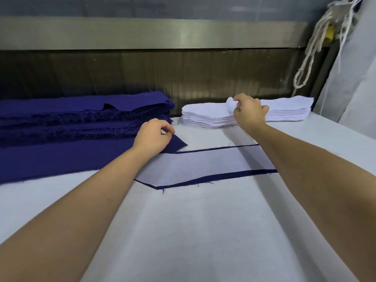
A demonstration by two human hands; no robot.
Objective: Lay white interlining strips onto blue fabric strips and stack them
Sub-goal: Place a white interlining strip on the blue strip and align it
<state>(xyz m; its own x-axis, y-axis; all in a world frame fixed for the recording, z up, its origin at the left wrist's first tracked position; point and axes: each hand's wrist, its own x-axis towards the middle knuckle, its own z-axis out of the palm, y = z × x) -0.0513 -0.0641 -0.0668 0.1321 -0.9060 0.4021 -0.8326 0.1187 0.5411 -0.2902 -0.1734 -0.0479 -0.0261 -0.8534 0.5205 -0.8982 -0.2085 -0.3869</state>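
Looking down from the head view, we have our left hand [152,135] pinching the pointed end of a blue strip [175,144] at ten o'clock. Our right hand [249,112] pinches the top white strip [231,104] on the white stack [203,117] at one o'clock. The finished pair [203,165] lies nine-to-three, just beside the left hand, likely the blue's next place.

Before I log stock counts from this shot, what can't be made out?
Head view:
Blue strip pile: left end cut off by the frame edge.
White interlining stack: middle hidden by the right hand; layers too thin to count.
Lined strip: right end hidden under the right forearm.
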